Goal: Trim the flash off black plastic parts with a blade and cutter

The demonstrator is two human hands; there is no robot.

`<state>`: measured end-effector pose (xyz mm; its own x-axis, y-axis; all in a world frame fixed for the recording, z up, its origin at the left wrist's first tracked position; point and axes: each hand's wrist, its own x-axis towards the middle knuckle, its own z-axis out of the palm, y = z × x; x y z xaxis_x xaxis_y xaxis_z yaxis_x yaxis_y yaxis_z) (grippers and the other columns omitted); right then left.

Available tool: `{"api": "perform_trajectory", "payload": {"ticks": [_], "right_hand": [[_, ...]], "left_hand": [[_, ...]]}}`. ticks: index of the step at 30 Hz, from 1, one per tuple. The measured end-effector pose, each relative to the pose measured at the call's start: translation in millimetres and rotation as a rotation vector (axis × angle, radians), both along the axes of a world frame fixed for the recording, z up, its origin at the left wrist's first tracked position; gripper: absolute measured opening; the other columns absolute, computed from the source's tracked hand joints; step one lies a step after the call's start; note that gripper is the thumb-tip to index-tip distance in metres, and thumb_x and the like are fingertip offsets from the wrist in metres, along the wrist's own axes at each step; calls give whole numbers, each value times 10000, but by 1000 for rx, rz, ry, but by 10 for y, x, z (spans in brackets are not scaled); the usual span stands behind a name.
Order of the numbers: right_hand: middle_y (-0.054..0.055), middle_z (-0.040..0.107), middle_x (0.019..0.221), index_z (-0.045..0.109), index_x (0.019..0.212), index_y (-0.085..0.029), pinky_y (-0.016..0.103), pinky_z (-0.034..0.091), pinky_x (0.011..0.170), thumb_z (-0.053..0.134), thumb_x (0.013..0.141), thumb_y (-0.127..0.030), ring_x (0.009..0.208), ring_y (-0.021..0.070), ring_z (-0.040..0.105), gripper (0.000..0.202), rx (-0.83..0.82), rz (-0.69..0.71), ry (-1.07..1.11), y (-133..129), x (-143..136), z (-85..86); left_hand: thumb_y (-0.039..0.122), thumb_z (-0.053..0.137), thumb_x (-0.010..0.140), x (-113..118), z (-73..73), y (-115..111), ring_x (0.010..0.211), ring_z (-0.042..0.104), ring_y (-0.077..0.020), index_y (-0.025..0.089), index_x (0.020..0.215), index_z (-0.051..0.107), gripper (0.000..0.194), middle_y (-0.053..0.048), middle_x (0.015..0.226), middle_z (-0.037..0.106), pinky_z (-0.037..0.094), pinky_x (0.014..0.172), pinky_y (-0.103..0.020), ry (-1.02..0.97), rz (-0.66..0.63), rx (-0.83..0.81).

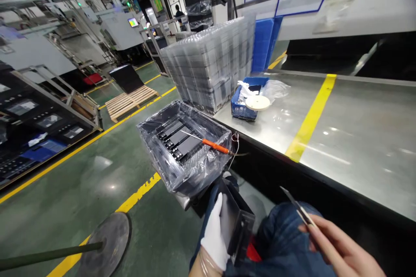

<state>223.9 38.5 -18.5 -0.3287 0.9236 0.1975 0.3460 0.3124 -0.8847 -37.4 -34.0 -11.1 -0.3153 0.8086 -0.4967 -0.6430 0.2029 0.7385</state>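
Note:
My left hand (214,236), in a white glove, grips a black plastic box-shaped part (235,220) above my lap. Its thumb lies along one side wall; the other fingers are mostly hidden behind the part. My bare right hand (331,240) is closed on a slim knife (299,207), whose thin blade points up and left, apart from the part. Ahead stands a black bin (147,132) lined with clear plastic, with several black parts (182,140) lying inside. An orange-handled tool (216,146) with a long thin metal shaft extends over the bin's right side.
A metal table (364,125) with a yellow stripe runs along my right. On it sits a blue basket (243,110) with white gloves and a round pale disc (258,103). Plastic-wrapped trays (211,60) are stacked behind. A round stand base (105,246) rests at lower left.

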Motion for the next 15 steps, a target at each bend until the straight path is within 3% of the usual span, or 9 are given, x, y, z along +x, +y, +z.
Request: {"api": "perform_trajectory", "payload": {"ticks": [2, 4, 6, 9, 12, 15], "right_hand": [[12, 734, 1067, 688, 1179, -282, 106, 543, 834, 553, 1035, -382, 907, 144, 734, 221, 303, 76, -6, -115, -234, 270], [4, 713, 1084, 673, 1164, -283, 88, 525, 871, 549, 1049, -347, 938, 117, 721, 180, 429, 140, -11, -186, -405, 471], [12, 696, 1044, 646, 1165, -270, 99, 541, 841, 550, 1054, -324, 910, 112, 709, 157, 462, 174, -2, -230, -514, 568], [24, 678, 1009, 613, 1199, -255, 154, 557, 811, 546, 1049, -260, 898, 124, 690, 164, 499, 214, 17, -262, -589, 566], [31, 667, 992, 605, 1215, -243, 192, 555, 810, 549, 1037, -206, 893, 134, 674, 191, 514, 246, 29, -269, -606, 520], [28, 670, 1015, 630, 1202, -245, 172, 551, 828, 562, 1028, -213, 912, 129, 676, 189, 495, 214, 22, -262, -549, 493]], "left_hand": [[589, 651, 847, 7, 50, -28, 1491, 342, -255, 180, 1285, 676, 600, -69, 1417, 593, 298, 1237, -308, -12, 16, -26], [612, 629, 858, 41, 114, -56, 1443, 417, -279, 147, 1255, 692, 615, -111, 1329, 646, 356, 1209, -355, -67, -30, -59], [667, 558, 884, 92, 180, -76, 1416, 450, -295, 122, 1217, 714, 657, -136, 1243, 684, 378, 1196, -408, -158, -94, -85], [707, 470, 911, 151, 264, -87, 1529, 258, -247, 141, 1194, 734, 686, -94, 1311, 659, 215, 1274, -385, -183, -101, -91], [709, 573, 855, 161, 327, -73, 1571, -51, -167, 191, 1127, 770, 617, -8, 1418, 593, -45, 1275, -268, -46, -42, -111], [768, 544, 826, 139, 388, -44, 1556, -147, -158, 186, 1189, 755, 718, -21, 1411, 597, -113, 1250, -235, 37, -45, -89]]}}
